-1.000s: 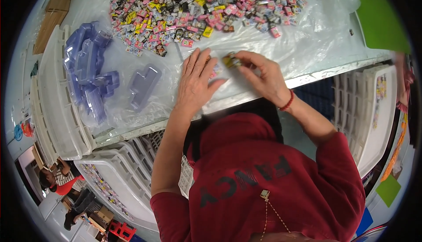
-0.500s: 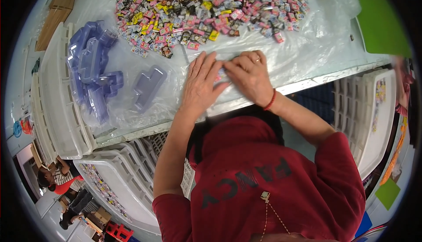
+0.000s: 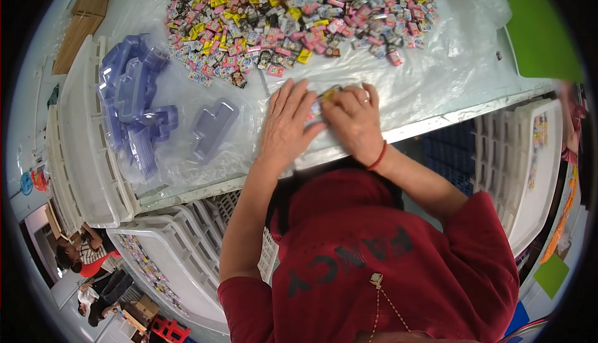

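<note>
A wide heap of small printed candy-like packets (image 3: 274, 31) in pink, yellow, black and white covers the far middle of the plastic-covered table. Close to the near edge, my left hand (image 3: 288, 122) lies flat with its fingers stretched out. Beside it my right hand (image 3: 354, 119), slightly blurred, has bent fingers pinched at a small yellow packet (image 3: 330, 92). A few pale and pink pieces (image 3: 314, 110) show between the two hands; what lies under my left palm is hidden. To the left, a single clear purple plastic tray (image 3: 215, 128) rests on the sheet.
A pile of purple trays (image 3: 132, 94) stands at the left next to a white crate (image 3: 84, 125). More white crates (image 3: 168, 256) are stacked below the table edge, and others (image 3: 529, 168) at the right. A green sheet (image 3: 539, 31) hangs over the far right corner.
My right hand has shifted slightly down, and a yellow packet now shows at its fingertips. My left hand stays nearly in place, flat. In the background at lower left, another person has come into view.
</note>
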Demonstrator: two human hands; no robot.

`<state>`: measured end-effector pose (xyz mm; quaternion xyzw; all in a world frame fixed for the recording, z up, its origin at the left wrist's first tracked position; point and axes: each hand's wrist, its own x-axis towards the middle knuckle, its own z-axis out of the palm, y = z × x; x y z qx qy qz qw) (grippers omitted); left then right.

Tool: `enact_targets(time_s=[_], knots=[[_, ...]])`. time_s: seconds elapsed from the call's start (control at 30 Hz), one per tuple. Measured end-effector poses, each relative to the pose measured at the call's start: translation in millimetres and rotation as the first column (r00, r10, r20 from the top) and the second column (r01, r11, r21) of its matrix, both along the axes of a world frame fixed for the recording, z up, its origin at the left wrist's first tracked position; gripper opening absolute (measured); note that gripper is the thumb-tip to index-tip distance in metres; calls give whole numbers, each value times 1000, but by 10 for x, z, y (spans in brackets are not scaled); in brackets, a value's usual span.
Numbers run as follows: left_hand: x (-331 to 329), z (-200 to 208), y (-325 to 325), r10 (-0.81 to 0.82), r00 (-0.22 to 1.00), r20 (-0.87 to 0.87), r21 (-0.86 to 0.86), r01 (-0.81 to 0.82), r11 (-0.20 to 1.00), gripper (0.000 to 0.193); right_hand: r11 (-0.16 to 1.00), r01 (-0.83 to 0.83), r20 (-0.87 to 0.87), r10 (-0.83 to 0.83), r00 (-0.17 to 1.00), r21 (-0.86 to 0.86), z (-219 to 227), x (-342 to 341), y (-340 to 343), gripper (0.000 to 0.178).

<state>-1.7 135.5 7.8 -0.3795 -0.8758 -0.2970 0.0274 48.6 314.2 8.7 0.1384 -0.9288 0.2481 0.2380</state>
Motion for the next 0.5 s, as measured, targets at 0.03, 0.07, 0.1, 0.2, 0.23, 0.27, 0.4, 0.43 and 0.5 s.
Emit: enact_targets(time_s=[0.03,0.07,0.1,0.2,0.23,0.27,0.4,0.43,0.5], knots=[[2,1,-9,-3,1000,8,-13,3,1000,60,1000,6,19,-7,1000,13,7,15,-11,20],[2,5,-7,-10,1000,17,-24,10,1000,61,1000,12,12,-12,1000,16,11,23,-11,20],[3,20,-1,-15,1000,10,-20,16,1000,61,1000,8,24,-9,1000,24,16,25,-9,20],[-4,92,7,-25,1000,8,-95,26,995,67,1000,-2,32,1,999,28,58,-3,20,22],[-10,120,6,-53,999,1,-130,53,990,70,1000,-30,43,31,999,-6,76,-15,54,24],[13,124,-1,-74,997,1,-166,73,983,72,997,-65,60,68,996,-41,97,-12,80,26],[17,110,13,-58,998,-14,-181,54,982,70,997,-47,-63,43,997,-59,239,-407,278,22],[24,96,7,-55,998,-15,-183,52,982,70,997,-50,-64,46,997,-61,219,-509,269,22],[19,49,4,-87,996,-37,-163,79,983,78,991,-129,-7,129,992,-47,159,-742,187,19]])
